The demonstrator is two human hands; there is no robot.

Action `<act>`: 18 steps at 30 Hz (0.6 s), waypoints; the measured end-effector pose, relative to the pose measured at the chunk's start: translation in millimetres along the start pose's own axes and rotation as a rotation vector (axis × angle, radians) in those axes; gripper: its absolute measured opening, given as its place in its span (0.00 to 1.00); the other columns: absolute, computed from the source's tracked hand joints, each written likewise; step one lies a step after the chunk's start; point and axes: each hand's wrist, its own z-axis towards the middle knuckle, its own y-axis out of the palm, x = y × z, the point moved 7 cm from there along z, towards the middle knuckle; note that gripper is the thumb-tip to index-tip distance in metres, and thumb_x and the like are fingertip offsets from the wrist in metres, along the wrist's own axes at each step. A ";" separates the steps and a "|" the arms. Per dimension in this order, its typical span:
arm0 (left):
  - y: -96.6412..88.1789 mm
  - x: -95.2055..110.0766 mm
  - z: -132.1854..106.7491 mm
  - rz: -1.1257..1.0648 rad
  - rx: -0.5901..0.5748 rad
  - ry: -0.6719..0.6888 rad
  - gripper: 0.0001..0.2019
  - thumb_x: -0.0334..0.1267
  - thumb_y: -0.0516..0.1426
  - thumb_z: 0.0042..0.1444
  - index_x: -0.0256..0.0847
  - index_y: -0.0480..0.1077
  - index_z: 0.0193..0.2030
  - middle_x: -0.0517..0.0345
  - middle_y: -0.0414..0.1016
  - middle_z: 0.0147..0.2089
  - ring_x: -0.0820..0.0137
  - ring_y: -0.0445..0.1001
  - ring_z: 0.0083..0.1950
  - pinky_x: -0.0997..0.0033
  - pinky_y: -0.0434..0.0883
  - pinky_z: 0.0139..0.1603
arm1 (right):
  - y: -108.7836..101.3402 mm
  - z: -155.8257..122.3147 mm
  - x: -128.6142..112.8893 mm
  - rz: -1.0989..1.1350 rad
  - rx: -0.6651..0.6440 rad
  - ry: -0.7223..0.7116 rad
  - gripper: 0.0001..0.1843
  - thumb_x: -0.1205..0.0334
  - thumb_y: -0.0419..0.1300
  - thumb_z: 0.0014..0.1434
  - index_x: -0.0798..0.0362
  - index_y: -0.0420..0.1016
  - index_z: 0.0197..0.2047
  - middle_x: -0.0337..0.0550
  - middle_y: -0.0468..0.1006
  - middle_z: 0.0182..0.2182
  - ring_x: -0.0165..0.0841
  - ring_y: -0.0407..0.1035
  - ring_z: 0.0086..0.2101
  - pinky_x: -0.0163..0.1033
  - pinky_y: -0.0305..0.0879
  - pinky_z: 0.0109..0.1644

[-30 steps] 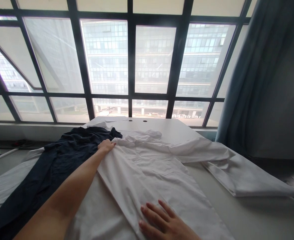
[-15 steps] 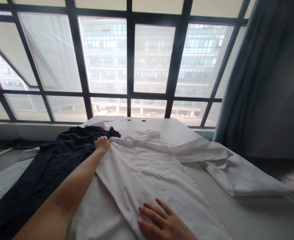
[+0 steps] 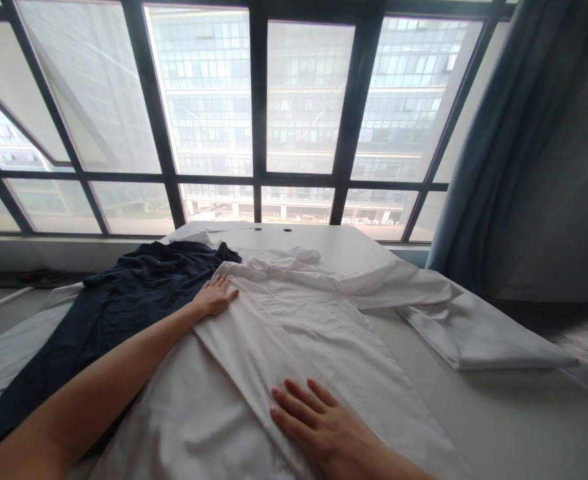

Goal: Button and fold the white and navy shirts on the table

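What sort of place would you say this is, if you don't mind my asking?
It looks like a room in a modern office building, though I can't be certain: dark window frames look onto a glass-fronted office block, and a white desk has a round cable hole.

left forearm (image 3: 99, 373): bare, smooth, tapering to a narrow wrist | left hand (image 3: 215, 297): had slim fingers (image 3: 223, 288) | right forearm (image 3: 389, 465): bare as well | right hand (image 3: 324, 427): had long, slender fingers (image 3: 299, 400), short rounded nails (image 3: 275, 395)
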 end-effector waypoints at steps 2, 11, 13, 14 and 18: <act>-3.5 -3.7 12.3 0.009 -0.005 -0.021 0.37 0.57 0.37 0.67 0.33 0.46 0.75 0.47 0.38 0.76 0.58 0.37 0.77 0.50 0.45 0.72 | 7.2 1.6 5.0 -0.046 0.017 -0.014 0.33 0.44 0.47 0.70 0.44 0.48 0.74 0.45 0.53 0.70 0.41 0.47 0.69 0.49 0.44 0.71; -24.5 0.0 33.5 0.048 0.066 -0.075 0.31 0.48 0.40 0.68 0.34 0.52 0.73 0.43 0.43 0.75 0.56 0.42 0.76 0.45 0.42 0.72 | 5.4 0.5 2.3 -0.108 0.078 -0.043 0.33 0.44 0.51 0.68 0.42 0.52 0.72 0.45 0.57 0.69 0.41 0.53 0.67 0.49 0.49 0.69; -34.6 23.2 17.7 0.082 0.113 -0.010 0.28 0.42 0.43 0.67 0.33 0.56 0.71 0.42 0.48 0.74 0.56 0.43 0.76 0.47 0.38 0.72 | -6.0 -2.4 -6.6 -0.063 0.074 -0.021 0.37 0.39 0.53 0.65 0.42 0.53 0.72 0.47 0.57 0.69 0.43 0.53 0.67 0.50 0.47 0.70; -37.7 40.0 4.3 0.087 0.129 0.040 0.28 0.41 0.44 0.67 0.33 0.57 0.71 0.43 0.49 0.74 0.57 0.43 0.76 0.49 0.37 0.73 | -11.5 -3.7 -11.3 -0.044 0.077 -0.011 0.38 0.37 0.53 0.64 0.43 0.55 0.71 0.48 0.58 0.69 0.43 0.53 0.67 0.51 0.47 0.70; -33.0 134.6 -91.7 -0.016 0.174 0.438 0.28 0.45 0.40 0.70 0.33 0.56 0.71 0.44 0.50 0.74 0.59 0.46 0.75 0.54 0.42 0.73 | -30.1 -6.7 -25.0 -0.022 0.230 0.021 0.25 0.46 0.53 0.66 0.48 0.68 0.62 0.50 0.69 0.61 0.42 0.64 0.59 0.51 0.53 0.66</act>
